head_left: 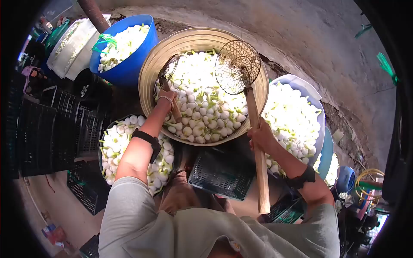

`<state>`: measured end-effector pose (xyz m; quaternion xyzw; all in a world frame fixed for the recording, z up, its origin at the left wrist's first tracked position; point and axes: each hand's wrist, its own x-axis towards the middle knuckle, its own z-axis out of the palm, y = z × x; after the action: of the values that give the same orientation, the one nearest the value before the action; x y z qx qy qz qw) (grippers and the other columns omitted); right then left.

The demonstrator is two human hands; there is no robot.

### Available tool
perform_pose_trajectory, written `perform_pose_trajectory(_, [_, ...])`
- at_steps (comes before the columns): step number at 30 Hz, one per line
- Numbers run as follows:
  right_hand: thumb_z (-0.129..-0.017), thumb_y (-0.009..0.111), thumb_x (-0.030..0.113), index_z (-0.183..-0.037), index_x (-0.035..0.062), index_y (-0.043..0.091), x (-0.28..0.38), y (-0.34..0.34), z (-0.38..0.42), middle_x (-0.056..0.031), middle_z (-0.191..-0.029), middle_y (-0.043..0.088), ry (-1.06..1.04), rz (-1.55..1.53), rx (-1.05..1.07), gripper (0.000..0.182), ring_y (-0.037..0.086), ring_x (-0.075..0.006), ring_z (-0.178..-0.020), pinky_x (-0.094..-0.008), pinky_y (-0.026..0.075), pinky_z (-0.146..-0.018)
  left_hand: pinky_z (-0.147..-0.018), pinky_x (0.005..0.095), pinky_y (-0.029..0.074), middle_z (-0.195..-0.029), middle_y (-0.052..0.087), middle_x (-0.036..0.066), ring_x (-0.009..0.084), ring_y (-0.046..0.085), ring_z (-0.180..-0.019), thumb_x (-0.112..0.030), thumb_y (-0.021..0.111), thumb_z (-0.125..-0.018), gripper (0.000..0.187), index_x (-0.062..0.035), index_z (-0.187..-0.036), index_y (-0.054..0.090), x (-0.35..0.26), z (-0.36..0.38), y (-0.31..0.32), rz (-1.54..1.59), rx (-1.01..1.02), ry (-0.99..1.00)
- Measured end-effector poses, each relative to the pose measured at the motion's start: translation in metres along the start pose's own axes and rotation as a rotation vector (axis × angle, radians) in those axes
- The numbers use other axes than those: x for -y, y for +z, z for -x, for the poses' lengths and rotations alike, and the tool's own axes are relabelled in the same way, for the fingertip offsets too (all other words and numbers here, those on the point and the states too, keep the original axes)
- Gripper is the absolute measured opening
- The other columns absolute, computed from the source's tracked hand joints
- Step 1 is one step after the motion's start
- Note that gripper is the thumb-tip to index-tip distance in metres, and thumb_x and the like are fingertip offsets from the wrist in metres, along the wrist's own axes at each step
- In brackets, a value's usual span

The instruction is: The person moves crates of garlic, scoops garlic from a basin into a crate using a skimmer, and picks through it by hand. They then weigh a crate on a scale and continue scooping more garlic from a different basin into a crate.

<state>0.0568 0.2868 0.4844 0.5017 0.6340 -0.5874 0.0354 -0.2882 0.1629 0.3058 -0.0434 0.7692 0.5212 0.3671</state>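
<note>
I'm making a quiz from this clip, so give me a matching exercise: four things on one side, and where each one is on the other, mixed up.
Things:
1. blue tub
2. wire skimmer
3. metal basin
4. green crate

Places:
A. on the floor under the basin's near edge
B. in the middle, full of white bulbs
C. raised over the basin, its wooden handle in the right hand
D. up left of the basin

Pairs: 1-D, 2-C, 3-B, 4-A
</note>
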Motion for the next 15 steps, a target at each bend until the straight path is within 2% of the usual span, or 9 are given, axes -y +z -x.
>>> perform_pose_trajectory(3, [-0.076,0.054,0.009,-0.106,-0.0053,0.032,0.020,0.005,-0.052,-0.0131,-0.074,0.052,0.104,0.279,0.007,0.040,0.055,-0.0190,-0.046,-0.0341,0.049,-0.039,-0.061,0.0412,0.048,-0.086,0.058,0.021,0.0325,0.058,-0.072,-0.011,0.057,-0.077,0.055,-0.0049,-0.125,0.032,0.003,-0.066,-0.004,-0.220,-0.143,0.195])
perform_pose_trajectory(5, [-0.074,0.057,0.011,-0.106,-0.0084,0.032,0.025,0.013,-0.088,-0.0160,-0.076,0.054,0.130,0.434,0.067,0.045,0.057,-0.0217,-0.048,-0.0360,0.050,-0.041,-0.073,0.0414,0.049,-0.100,0.060,0.023,0.0345,0.061,-0.086,-0.016,0.057,-0.080,0.067,-0.0108,-0.136,0.021,0.005,-0.092,-0.006,-0.542,-0.221,0.206])
perform_pose_trajectory(6, [-0.072,0.058,0.010,-0.105,-0.0117,0.032,-0.006,0.023,-0.130,-0.0212,-0.078,0.055,0.030,0.521,0.060,0.048,0.059,-0.0254,-0.051,-0.0364,0.050,-0.040,-0.074,0.0411,0.049,-0.102,0.060,0.022,0.0338,0.061,-0.090,-0.018,0.056,-0.081,0.067,-0.0120,-0.137,0.019,0.003,-0.084,-0.003,-0.737,-0.250,0.182])
perform_pose_trajectory(7, [-0.070,0.059,0.011,-0.106,-0.0120,0.032,0.005,0.043,-0.138,-0.0238,-0.082,0.056,0.017,0.528,0.069,0.051,0.062,-0.0296,-0.059,-0.0362,0.051,-0.043,-0.076,0.0407,0.049,-0.105,0.060,0.021,0.0331,0.061,-0.093,-0.020,0.055,-0.083,0.068,-0.0132,-0.138,0.017,0.000,-0.085,0.001,-0.929,-0.274,0.160])
perform_pose_trajectory(8, [-0.070,0.060,0.010,-0.101,-0.0129,0.033,0.012,0.066,-0.159,-0.0210,-0.077,0.056,0.090,0.605,0.051,0.047,0.061,-0.0285,-0.057,-0.0372,0.051,-0.043,-0.077,0.0393,0.049,-0.103,0.062,0.018,0.0308,0.061,-0.093,-0.019,0.051,-0.083,0.068,-0.0143,-0.140,0.013,0.004,-0.097,0.001,-0.964,-0.188,0.072])
perform_pose_trajectory(9, [-0.070,0.059,0.009,-0.103,-0.0117,0.037,0.018,0.081,-0.174,-0.0194,-0.072,0.056,0.224,0.388,0.116,0.045,0.062,-0.0258,-0.058,-0.0359,0.052,-0.048,-0.077,0.0388,0.049,-0.103,0.061,0.018,0.0305,0.061,-0.093,-0.018,0.051,-0.083,0.068,-0.0142,-0.140,0.013,0.007,-0.101,0.002,-0.995,-0.164,0.074])
perform_pose_trajectory(10, [-0.071,0.060,0.009,-0.098,-0.0073,0.045,0.006,0.098,-0.199,-0.0158,-0.071,0.057,0.186,0.512,0.045,0.035,0.061,-0.0224,-0.057,-0.0335,0.051,-0.048,-0.076,0.0384,0.049,-0.103,0.061,0.018,0.0302,0.061,-0.093,-0.018,0.050,-0.083,0.068,-0.0140,-0.140,0.014,0.004,-0.105,0.002,-1.023,-0.147,0.082])
perform_pose_trajectory(13, [-0.071,0.061,0.009,-0.087,-0.0035,0.053,-0.058,0.121,-0.273,-0.0114,-0.068,0.056,0.139,0.139,0.257,0.021,0.059,-0.0198,-0.055,-0.0322,0.048,-0.044,-0.074,0.0368,0.049,-0.102,0.061,0.019,0.0296,0.061,-0.091,-0.020,0.041,-0.088,0.057,-0.0097,-0.139,0.019,0.031,-0.155,-0.003,-0.996,-0.095,0.154])
perform_pose_trajectory(15, [-0.072,0.062,0.009,-0.077,-0.0008,0.052,-0.069,0.126,-0.275,-0.0089,-0.065,0.055,-0.197,0.103,0.360,0.014,0.056,-0.0179,-0.051,-0.0317,0.046,-0.042,-0.071,0.0355,0.049,-0.099,0.062,0.019,0.0293,0.062,-0.087,-0.023,0.035,-0.091,0.050,-0.0087,-0.138,0.023,0.044,-0.186,-0.001,-0.896,-0.116,0.178])
